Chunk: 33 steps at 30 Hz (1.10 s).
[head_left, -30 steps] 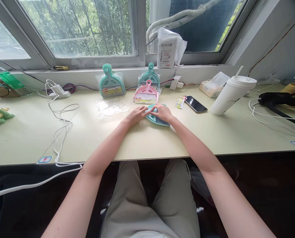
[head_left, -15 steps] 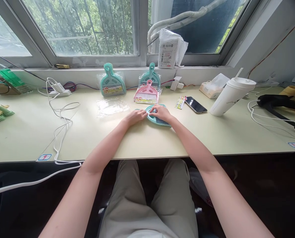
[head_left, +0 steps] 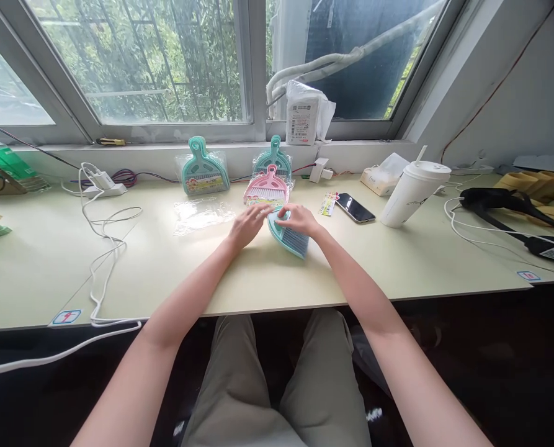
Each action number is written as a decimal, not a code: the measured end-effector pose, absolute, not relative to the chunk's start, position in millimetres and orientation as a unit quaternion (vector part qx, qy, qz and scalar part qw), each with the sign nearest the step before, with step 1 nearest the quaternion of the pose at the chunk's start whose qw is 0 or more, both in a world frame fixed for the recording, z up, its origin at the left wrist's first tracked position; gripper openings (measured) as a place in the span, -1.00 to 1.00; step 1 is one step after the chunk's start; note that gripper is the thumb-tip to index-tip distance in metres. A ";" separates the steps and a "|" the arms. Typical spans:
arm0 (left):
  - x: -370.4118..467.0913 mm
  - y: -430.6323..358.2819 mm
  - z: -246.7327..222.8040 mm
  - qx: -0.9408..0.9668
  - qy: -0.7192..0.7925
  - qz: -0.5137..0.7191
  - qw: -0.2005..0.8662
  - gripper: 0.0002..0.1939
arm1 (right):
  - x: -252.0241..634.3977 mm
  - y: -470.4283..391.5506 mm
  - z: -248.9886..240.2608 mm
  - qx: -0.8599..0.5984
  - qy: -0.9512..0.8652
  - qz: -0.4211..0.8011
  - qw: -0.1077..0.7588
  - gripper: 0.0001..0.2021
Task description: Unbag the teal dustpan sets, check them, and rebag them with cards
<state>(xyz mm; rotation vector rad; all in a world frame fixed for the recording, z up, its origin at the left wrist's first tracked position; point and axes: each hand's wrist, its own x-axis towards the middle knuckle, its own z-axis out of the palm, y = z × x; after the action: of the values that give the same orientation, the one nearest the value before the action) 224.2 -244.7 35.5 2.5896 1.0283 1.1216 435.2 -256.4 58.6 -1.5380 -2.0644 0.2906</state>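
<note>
A teal dustpan and brush set (head_left: 290,239) with grey bristles is tilted over the pale desk (head_left: 239,279). On its right side my right hand (head_left: 299,220) pinches it near the handle end. My left hand (head_left: 249,225) is at its upper left, fingers stretched towards the handle, which the hands partly hide. Just behind stands a pink set (head_left: 268,185) in front of a wrapped teal set (head_left: 273,155). Another wrapped teal set (head_left: 203,169) leans on the wall further left. A flat clear plastic bag (head_left: 202,215) lies left of my left hand.
To the right are a small card (head_left: 327,203), a phone (head_left: 355,208), a tissue box (head_left: 381,177) and a white cup (head_left: 414,195). A black strap (head_left: 500,211) lies far right. White cables (head_left: 111,248) run down the desk's left part.
The teal set has turned, its bristle end swinging towards the desk's front edge, and it is more tilted. My left hand's fingers have straightened. The camera view has shifted slightly.
</note>
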 end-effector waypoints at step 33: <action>197.1 -202.0 23.9 0.421 0.464 0.529 0.572 -0.70 | 504.7 -226.1 12.7 -0.711 -0.669 0.010 0.217 -0.58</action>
<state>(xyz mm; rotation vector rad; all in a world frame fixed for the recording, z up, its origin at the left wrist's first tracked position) 197.1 -202.0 23.9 0.9872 1.0873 1.2411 504.7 -226.1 12.7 -1.9690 -1.8527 0.0284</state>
